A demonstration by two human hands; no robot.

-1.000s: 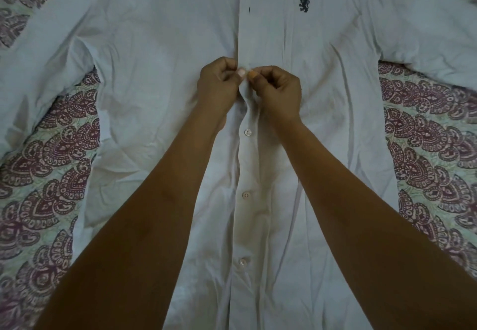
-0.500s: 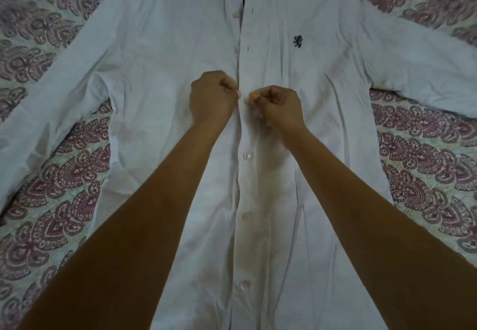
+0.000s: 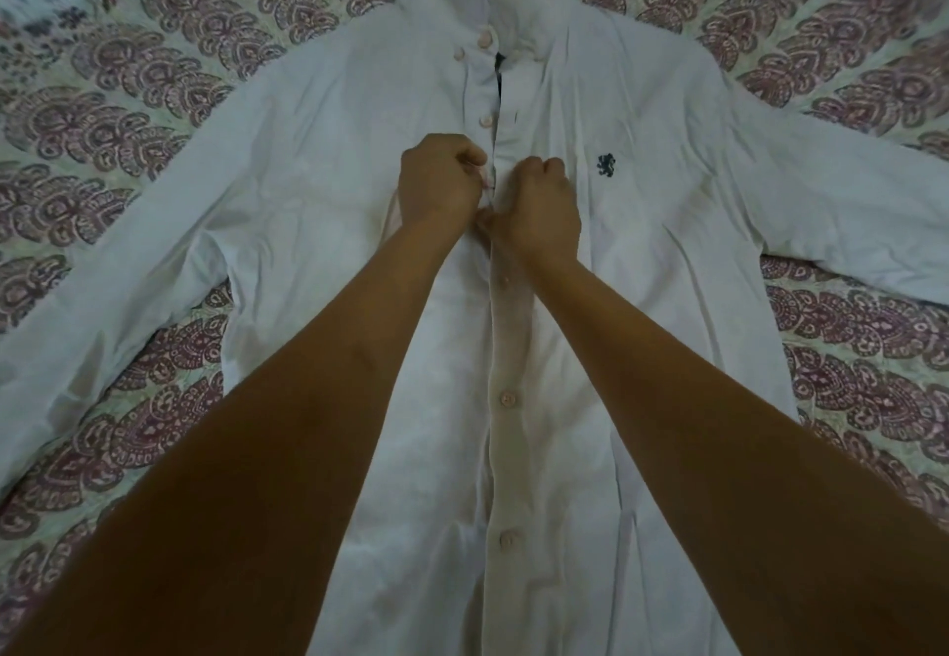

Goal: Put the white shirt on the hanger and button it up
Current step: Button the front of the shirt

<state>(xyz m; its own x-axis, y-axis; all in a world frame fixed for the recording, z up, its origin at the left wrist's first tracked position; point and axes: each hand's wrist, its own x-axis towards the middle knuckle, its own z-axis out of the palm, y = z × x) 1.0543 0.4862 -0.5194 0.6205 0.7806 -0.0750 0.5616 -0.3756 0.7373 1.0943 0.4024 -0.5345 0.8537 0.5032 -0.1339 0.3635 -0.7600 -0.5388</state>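
Observation:
The white shirt (image 3: 318,203) lies face up on the bed, sleeves spread to both sides, a small dark emblem (image 3: 606,165) on its chest. Its lower front is buttoned; a closed button (image 3: 507,399) shows between my forearms. The top is open, with a loose button (image 3: 486,120) above my hands. My left hand (image 3: 436,183) pinches the button-side edge of the placket. My right hand (image 3: 539,208) pinches the buttonhole edge right beside it, at chest height. A thin dark strip (image 3: 497,75) shows in the open neck; the hanger itself is hidden.
A bedspread (image 3: 102,90) with maroon paisley patterns lies under the shirt and fills the view. The left sleeve (image 3: 92,285) runs off the left edge, the right sleeve (image 3: 847,208) off the right edge.
Both hands have moved up the placket to a higher button. The view has tilted up, so the collar and the open neck now show.

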